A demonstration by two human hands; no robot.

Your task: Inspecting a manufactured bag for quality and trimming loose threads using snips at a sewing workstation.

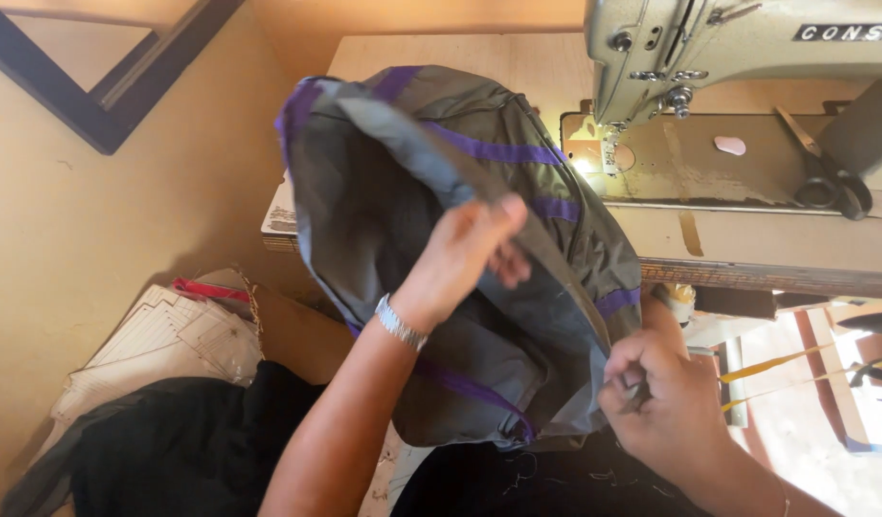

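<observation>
Garment: a grey-olive fabric piece with purple stripes (pixel 431 239) is being held up in the air, bunched and folded, in front of the worktop (pixel 747 244) and above the person's lap.
Left hand: the left hand (pixel 465 254) is gripping a grey folded edge of the fabric near its middle, thumb on top and fingers (pixel 508 263) curled under it, pinching the cloth; a silver bracelet (pixel 400 323) is sitting on the wrist.
Right hand: the right hand (pixel 666 397) is closing on the lower right edge of the fabric, fingers pressed together around the cloth in a loose fist.
Sewing machine: a pale green-grey sewing machine (pixel 738 48) is standing on the worktop just beyond the fabric, its lamp lighting the plate under the needle.
On the worktop: scissors (pixel 824 172) are lying on the machine bed, with a small pink piece of chalk (pixel 729 146) near them.
Floor side: a stack of white paper patterns (pixel 163 340) is resting at lower left, partly under dark cloth (pixel 163 450).
</observation>
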